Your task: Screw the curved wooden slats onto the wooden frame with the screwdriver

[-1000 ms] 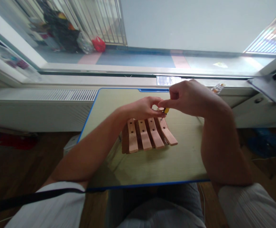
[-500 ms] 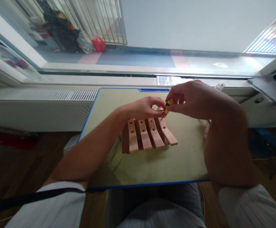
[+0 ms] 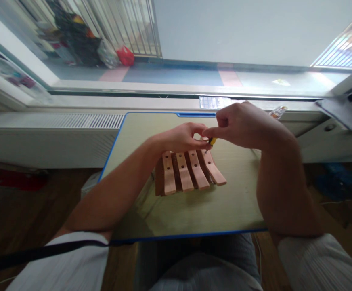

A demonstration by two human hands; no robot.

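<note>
My right hand (image 3: 238,123) is closed on a stubby yellow and black screwdriver (image 3: 212,141), its handle mostly hidden by the fingers. Thumb and fingers of my left hand (image 3: 185,137) curl in a pinch at the tool's lower end; the tip is hidden. Beneath the hands, several angled wooden slats with paired holes lie side by side on a brown base, forming one wooden piece (image 3: 186,178). The screwdriver stands over the upper end of the rightmost slat (image 3: 214,171), where a small metal screw (image 3: 206,152) appears to show.
The wooden piece rests on a pale table (image 3: 233,210) with a blue rim. Behind are a windowsill with a silvery sheet (image 3: 214,102) and a clear plastic packet (image 3: 278,112). A white radiator (image 3: 57,137) stands left. A grey cloth-like item (image 3: 345,115) lies at the right.
My right hand has turned and shifted over the screwdriver, covering more of its handle, and the right forearm has moved slightly left. My left hand and the wooden piece stay nearly in place.
</note>
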